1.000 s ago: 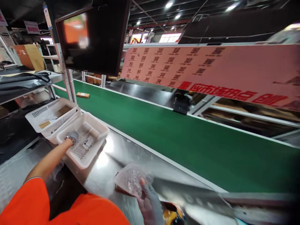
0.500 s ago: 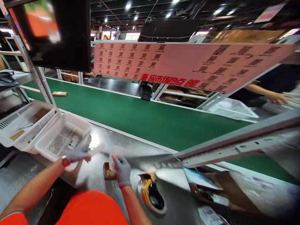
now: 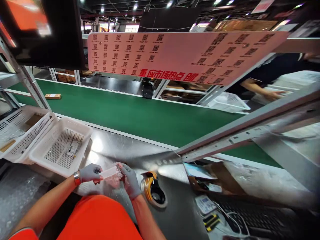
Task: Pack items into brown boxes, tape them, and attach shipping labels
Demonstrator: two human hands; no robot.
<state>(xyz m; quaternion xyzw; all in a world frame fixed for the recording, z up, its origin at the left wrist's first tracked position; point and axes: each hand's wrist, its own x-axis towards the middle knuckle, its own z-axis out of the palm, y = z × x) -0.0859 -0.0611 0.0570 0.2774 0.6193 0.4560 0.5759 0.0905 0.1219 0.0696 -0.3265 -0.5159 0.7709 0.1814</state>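
Observation:
My left hand (image 3: 90, 173), in a grey glove with bare fingertips, pinches the left end of a thin white flat piece (image 3: 109, 172). My right hand (image 3: 130, 180), gloved alike, is closed on a crumpled, see-through pinkish plastic wrap (image 3: 114, 181). The white piece and the wrap overlap between my hands, over the metal bench; I cannot tell whether the piece is inside it. Just right of my right hand lies a yellow and black tape dispenser (image 3: 154, 190) with a roll of tape.
White perforated baskets (image 3: 37, 133) stand at the left, one holding a labelled packet (image 3: 74, 148). A green conveyor belt (image 3: 130, 116) runs behind the bench, carrying a small brown box (image 3: 53, 96). A metal post (image 3: 225, 133) slants at right, near a keyboard (image 3: 262, 213). Across the belt, a person's arm (image 3: 260, 90) reaches out.
My hands have come together, bringing the white piece to the plastic wrap. The small open brown box under my right hand no longer shows. The camera view has shifted.

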